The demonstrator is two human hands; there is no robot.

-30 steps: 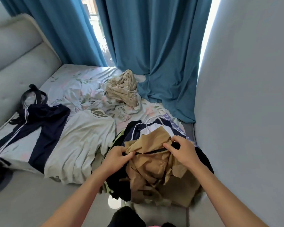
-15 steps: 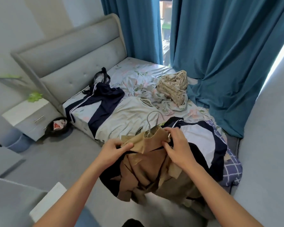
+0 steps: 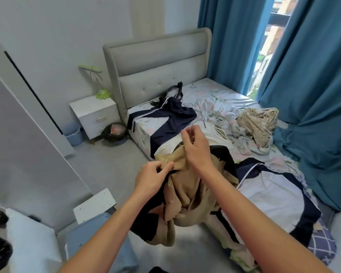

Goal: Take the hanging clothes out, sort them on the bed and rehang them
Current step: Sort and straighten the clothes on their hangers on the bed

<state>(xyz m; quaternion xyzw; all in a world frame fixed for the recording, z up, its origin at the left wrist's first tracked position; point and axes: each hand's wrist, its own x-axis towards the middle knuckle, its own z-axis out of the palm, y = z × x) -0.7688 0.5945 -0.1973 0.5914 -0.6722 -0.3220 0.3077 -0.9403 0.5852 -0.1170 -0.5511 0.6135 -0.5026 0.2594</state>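
Note:
A tan garment (image 3: 187, 196) hangs bunched in front of me over the bed's near edge, with dark cloth under it. My left hand (image 3: 151, 177) pinches its upper left edge. My right hand (image 3: 196, 147) is raised above the garment's top, fingers curled around a thin wire hanger (image 3: 202, 123) whose hook pokes out above the fingers. On the bed (image 3: 224, 95) lie a navy garment with white stripes (image 3: 169, 119), a pale shirt (image 3: 215, 134), a crumpled beige piece (image 3: 258, 123) and a navy-and-white jacket (image 3: 274, 194).
A grey padded headboard (image 3: 158, 66) stands behind the bed. A white nightstand (image 3: 95, 115), a blue bin (image 3: 73, 134) and a dark basket (image 3: 114, 133) sit on the floor to the left. Blue curtains (image 3: 313, 85) hang on the right. A white panel (image 3: 95, 203) is near my left arm.
My view has swung left and back, showing the headboard and nightstand. My right hand rose from the garment's top edge to the hanger; the tan garment lifted with both hands.

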